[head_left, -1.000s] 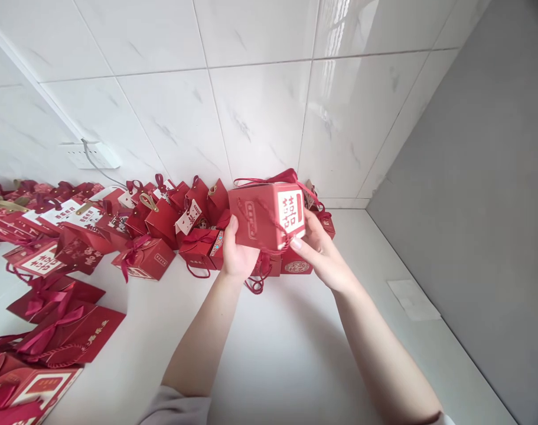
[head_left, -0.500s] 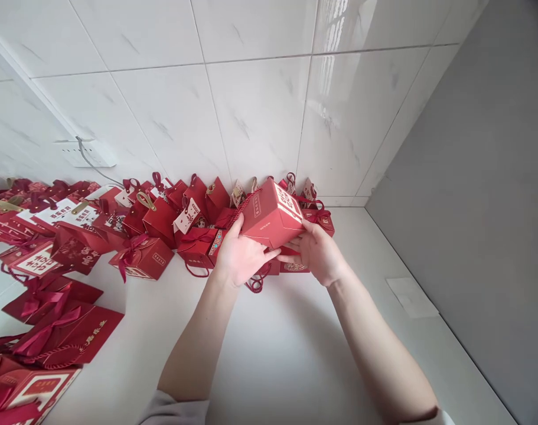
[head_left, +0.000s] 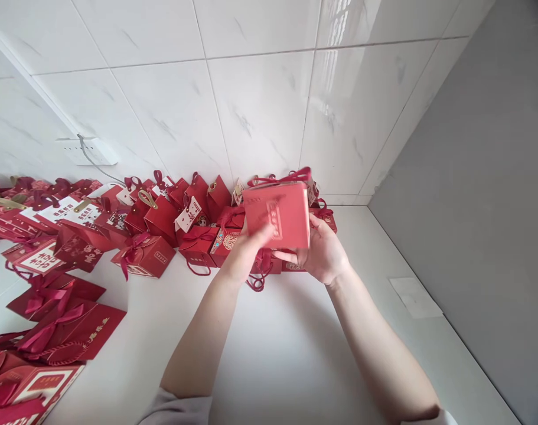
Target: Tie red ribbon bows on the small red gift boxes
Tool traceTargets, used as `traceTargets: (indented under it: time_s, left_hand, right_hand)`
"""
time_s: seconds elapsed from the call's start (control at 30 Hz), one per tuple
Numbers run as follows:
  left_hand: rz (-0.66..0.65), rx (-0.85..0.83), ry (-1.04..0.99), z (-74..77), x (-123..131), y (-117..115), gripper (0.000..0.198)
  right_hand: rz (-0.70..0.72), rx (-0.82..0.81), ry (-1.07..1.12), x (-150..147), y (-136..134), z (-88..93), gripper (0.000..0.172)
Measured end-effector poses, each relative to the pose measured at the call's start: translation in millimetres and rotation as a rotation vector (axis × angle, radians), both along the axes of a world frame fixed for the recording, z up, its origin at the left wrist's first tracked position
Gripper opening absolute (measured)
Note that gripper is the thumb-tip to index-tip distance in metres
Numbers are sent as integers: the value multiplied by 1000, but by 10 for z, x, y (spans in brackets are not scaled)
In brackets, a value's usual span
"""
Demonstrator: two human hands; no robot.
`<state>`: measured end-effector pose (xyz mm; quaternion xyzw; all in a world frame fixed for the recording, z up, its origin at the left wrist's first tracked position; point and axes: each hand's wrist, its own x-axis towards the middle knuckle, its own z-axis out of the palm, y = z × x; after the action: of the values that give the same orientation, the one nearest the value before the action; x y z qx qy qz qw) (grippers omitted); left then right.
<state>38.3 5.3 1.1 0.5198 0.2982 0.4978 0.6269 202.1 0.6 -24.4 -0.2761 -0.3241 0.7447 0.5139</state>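
Open white surface (head_left: 290, 354), boxes (head_left: 151, 262) left and behind

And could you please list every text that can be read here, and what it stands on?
"囍" on the white-panelled box at left.
"囍" on the small white tag.
"居乐业" on the large red box, lower left.
Too blurred: lettering on the held box.
Too small or blurred: other boxes' lettering.

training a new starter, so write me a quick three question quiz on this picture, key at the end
1. True or false: the left hand has its thumb across the front of the held red box.
2. The ribbon on the held red box is at its: a) bottom; b) top; c) left side.
3. Fill in: a grey cable runs from the white ____ on the tiled wall.

Key: 1 true; 2 b; 3 socket.
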Motion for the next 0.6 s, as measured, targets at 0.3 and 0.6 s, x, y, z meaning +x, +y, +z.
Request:
traceTargets:
  time_s: [0.3,0.6]
  left_hand:
    - [10,269,773,194,-479,-53,87]
    - [143,297,851,323,-911,-149,45]
  right_hand:
    - [168,-109,65,47,-7,32,54]
    - [289,-107,142,20,-65,86,58]
